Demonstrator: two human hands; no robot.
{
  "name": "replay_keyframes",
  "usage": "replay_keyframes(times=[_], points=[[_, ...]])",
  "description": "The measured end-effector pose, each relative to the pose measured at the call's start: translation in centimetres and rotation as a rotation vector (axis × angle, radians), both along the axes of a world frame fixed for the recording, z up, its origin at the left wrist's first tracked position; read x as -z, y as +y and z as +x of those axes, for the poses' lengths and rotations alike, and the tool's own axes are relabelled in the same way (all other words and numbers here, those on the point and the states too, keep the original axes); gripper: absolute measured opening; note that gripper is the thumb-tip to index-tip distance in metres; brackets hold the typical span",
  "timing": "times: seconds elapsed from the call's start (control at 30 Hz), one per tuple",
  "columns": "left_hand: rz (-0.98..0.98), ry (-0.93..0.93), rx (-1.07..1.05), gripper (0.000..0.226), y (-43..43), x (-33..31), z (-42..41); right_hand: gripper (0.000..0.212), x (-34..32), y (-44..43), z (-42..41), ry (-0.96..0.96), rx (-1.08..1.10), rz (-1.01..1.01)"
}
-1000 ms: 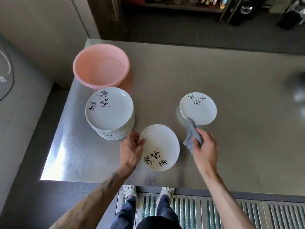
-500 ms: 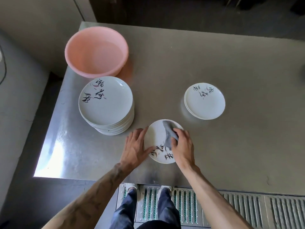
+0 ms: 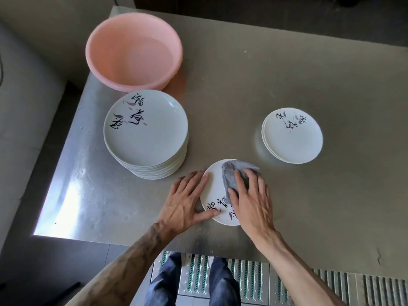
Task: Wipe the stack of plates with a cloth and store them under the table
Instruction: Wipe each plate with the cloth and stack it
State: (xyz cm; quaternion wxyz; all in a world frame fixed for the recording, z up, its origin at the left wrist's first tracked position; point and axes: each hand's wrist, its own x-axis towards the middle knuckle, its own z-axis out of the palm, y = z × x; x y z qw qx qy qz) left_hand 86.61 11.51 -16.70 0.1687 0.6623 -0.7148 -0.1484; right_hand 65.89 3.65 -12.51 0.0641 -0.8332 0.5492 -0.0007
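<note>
Wiping is the step in hand: the right hand [image 3: 251, 202] presses the grey cloth [image 3: 234, 173] with flat fingers onto the plate [image 3: 215, 188] between both hands, the left hand [image 3: 185, 202] steadies its rim, fingers straight, and next it likely joins the small pile [image 3: 291, 135] beyond the right hand.

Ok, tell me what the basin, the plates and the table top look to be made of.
Pink basin: likely plastic, matt, even colour, thin translucent wall.
Stack of plates: glossy white, glazed ceramic or melamine; a highlight shows near the rim, brush characters printed on.
Table: probably brushed stainless steel, grey sheen with glare at its near left corner.
</note>
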Motion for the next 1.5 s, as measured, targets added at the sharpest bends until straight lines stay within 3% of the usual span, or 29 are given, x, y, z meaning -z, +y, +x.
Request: replay_keyframes(times=[0.2, 0.3, 0.5, 0.7, 0.93, 1.1, 1.23, 1.37, 1.5], points=[[-0.075, -0.023, 0.027, 0.103, -0.2, 0.8, 0.2, 0.051, 1.3, 1.4, -1.0, -0.098, -0.145, -0.014], [-0.084, -0.035, 0.019, 0.104, -0.2, 1.0, 0.1, 0.056, 1.3, -0.7, 0.3, -0.035, -0.255, -0.025], [-0.077, -0.054, -0.013, 0.105, -0.3, 0.9, -0.1, 0.049, 1.6, 0.8, -2.0, -0.091, -0.109, 0.027], [-0.064, -0.065, -0.042, 0.104, -0.4, 0.9, -0.1, 0.055, 1.8, -2.1, -2.0, 0.02, -0.245, 0.014], [-0.104, -0.087, -0.06, 0.106, -0.5, 1.1, -0.3, 0.054, 2.4, 0.8, -4.1, 0.008, -0.348, 0.061], [-0.116, -0.112, -0.051, 0.106, -0.9, 0.8, -0.1, 0.058, 2.2, -0.1, -3.9, 0.045, -0.214, 0.066], [-0.083, -0.129, -0.085, 0.112, -0.6, 0.8, -1.1, 0.058, 2.9, 3.2, -3.4, -0.04, -0.267, 0.12], [-0.093, -0.186, -0.033, 0.094, -0.6, 0.8, 0.0, 0.059, 2.1, -1.0, -3.4, 0.029, -0.152, 0.096], [-0.114, -0.182, -0.017, 0.087, -1.1, 1.4, -0.1, 0.059, 2.5, 3.2, -2.2, -0.04, -0.153, 0.106]])
